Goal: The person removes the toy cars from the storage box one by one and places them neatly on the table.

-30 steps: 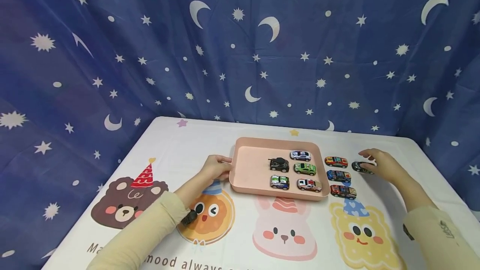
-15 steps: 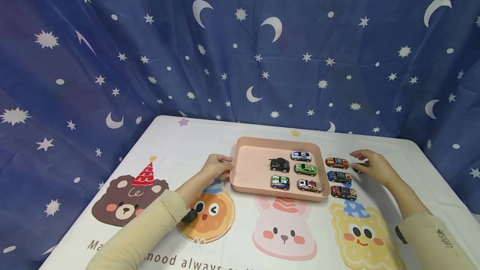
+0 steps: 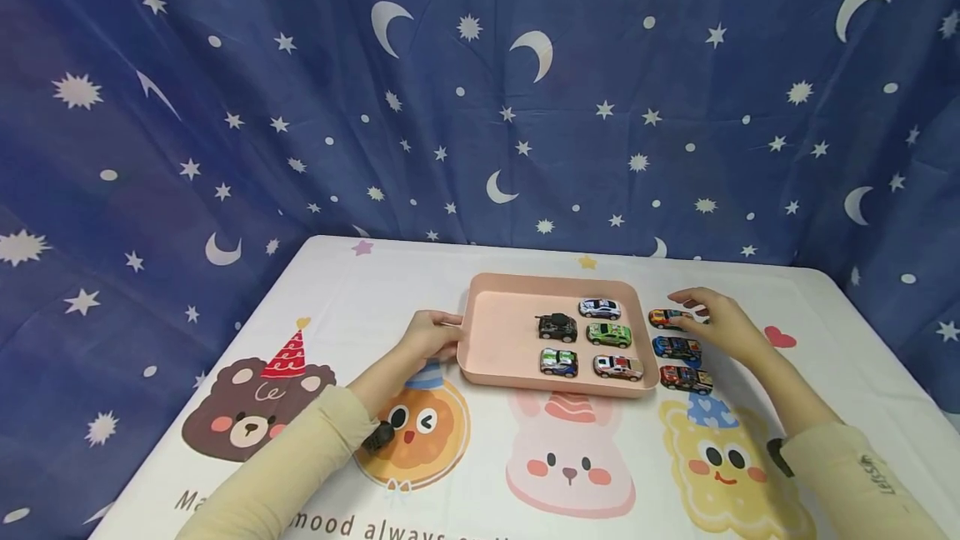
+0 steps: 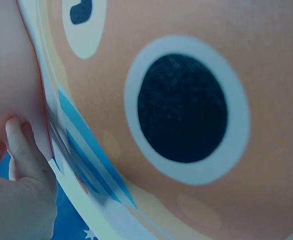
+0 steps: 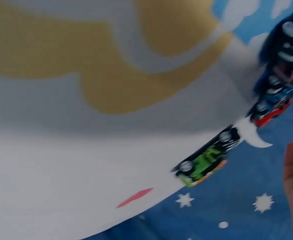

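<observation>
Right hand (image 3: pixel 716 323): hovering at the far end of the outside line, thumb and fingers parted, no car plainly gripped; whether skin meets metal, I cannot tell.
Red-and-yellow car (image 3: pixel 660 319): on the table (image 3: pixel 420 273), just right of the pink tray (image 3: pixel 498 332), partly behind that thumb. An off-centre pinch could send it rolling, if those wheels run freely.
Blue car (image 3: pixel 677 348): tucked in next, and here's the squeeze! A fingertip dipping low could knock it crooked.
Dark red car (image 3: pixel 686 379): nearest the person, beside the tray's right corner; a nudge could jam it against the wall.
Green-and-black car (image 5: pixel 204 162): off the line in the right wrist view, not visible from the head, probably masked by the hand, so a careless palm might clip it.
Left hand (image 3: pixel 431 336): pinching the tray's left wall. A tug could ram the tray into the outside line; a lift could slide the black car (image 3: pixel 557 327) and green car (image 3: pixel 609 334) together inside.
</observation>
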Tool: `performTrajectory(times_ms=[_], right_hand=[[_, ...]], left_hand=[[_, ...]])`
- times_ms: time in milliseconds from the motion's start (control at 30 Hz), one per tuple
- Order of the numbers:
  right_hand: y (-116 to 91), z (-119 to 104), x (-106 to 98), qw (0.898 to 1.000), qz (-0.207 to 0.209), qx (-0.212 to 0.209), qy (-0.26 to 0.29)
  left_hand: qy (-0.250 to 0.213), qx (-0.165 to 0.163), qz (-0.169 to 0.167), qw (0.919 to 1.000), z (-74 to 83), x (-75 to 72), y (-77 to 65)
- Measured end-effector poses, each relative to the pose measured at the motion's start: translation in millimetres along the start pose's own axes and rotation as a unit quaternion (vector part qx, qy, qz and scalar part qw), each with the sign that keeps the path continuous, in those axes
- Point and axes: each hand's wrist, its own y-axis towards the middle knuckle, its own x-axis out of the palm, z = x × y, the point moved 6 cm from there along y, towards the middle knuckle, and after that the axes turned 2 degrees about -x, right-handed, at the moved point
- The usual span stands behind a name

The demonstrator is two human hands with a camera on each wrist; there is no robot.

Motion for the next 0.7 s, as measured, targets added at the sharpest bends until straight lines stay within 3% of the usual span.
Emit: performTrajectory(times_ms=[267, 700], right_hand=[[11.2, -25.0, 1.4, 0.998, 0.006, -0.041, 0.037], [20.5, -65.7, 11.5, 0.994, -0.048, -0.087, 0.04]], left_hand=[[0.004, 0.001, 0.005, 1.0, -1.2, 0.1, 1.6], [0.0, 0.0, -0.001, 1.0, -0.4, -0.4, 0.8]])
